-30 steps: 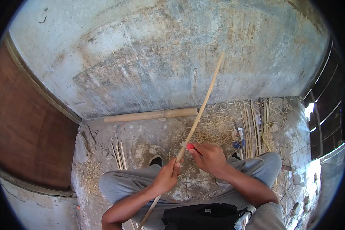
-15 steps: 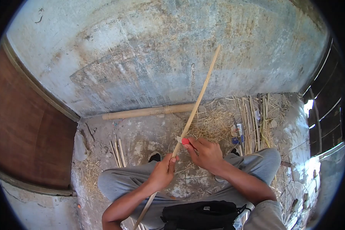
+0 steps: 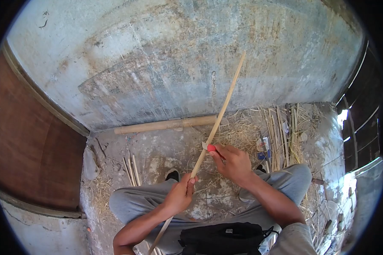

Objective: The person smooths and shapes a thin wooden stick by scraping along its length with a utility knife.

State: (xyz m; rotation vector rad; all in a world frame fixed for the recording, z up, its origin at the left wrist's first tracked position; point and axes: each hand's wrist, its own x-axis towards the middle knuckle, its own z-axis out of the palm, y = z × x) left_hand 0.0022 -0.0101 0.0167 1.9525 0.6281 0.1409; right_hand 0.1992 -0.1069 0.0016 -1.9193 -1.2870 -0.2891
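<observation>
A long pale bamboo strip (image 3: pixel 227 102) slants from my lap up in front of the wall. My left hand (image 3: pixel 180 194) is closed round its lower part, between my knees. Above and to the right, my right hand (image 3: pixel 234 164) is closed on a red-handled knife (image 3: pixel 211 148). The knife's short blade lies against the strip, a little above my left hand. Most of the handle is hidden in my fingers.
A bamboo pole (image 3: pixel 166 126) lies along the foot of the wall (image 3: pixel 157 63). Pale shavings (image 3: pixel 240 129) and many thin strips (image 3: pixel 281 136) cover the floor at right. A black bag (image 3: pixel 225 238) rests on my lap.
Over the last half second my right hand and the knife have moved slightly up along the strip. My left hand keeps its hold low on it.
</observation>
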